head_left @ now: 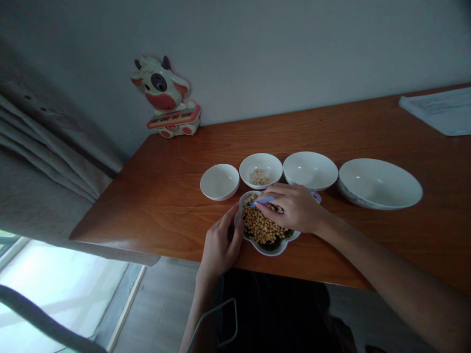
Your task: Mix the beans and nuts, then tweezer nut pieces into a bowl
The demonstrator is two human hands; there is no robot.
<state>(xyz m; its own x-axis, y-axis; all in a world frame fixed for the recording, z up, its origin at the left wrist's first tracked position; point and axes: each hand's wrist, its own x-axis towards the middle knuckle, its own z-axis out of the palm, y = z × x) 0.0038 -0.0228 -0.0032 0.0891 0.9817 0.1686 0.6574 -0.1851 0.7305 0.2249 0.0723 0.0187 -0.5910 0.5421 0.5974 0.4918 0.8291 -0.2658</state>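
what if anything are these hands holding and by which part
The right hand pinches a blue tool near the end over the beans; the left hand touches the dish's left side; whether it grips is unclear.

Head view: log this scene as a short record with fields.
Surface: wooden table
Right hand grip: holds a small blue tool, probably tweezers, over the dish
Left hand grip: touches the dish's left edge
Dish: lobed dish, lilac-rimmed
Dish contents: yellow beans, plus darker pieces too small to name
Behind dish: row of four white bowls; second from left holds pale seeds
Back left: toy cow with keyboard
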